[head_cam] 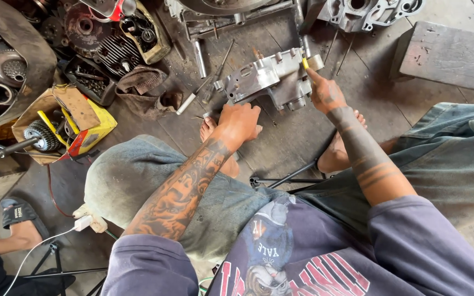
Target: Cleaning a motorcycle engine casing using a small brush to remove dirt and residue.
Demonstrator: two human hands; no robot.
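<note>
Clenched around a small yellow-handled tool [305, 63], the right hand [326, 94] presses it against the far right end of the grey metal engine casing [267, 79], which lies on the wooden floor [281, 137] just ahead of the person's bare feet. On the casing's near side, the left hand [241, 121] rests with fingers curled at its near edge; whether that grip actually clasps the metal or only braces it I cannot tell. The casing's long axis runs left to right, tilted slightly up toward the right, so it sits directly beyond the left hand and to the left of the right hand. Left of the casing lie a socket wrench [190, 100], a crumpled rag [149, 90] and a yellow box of gears [64, 129]. Beyond the casing, more engine housings [368, 12] crowd the floor's far edge.
</note>
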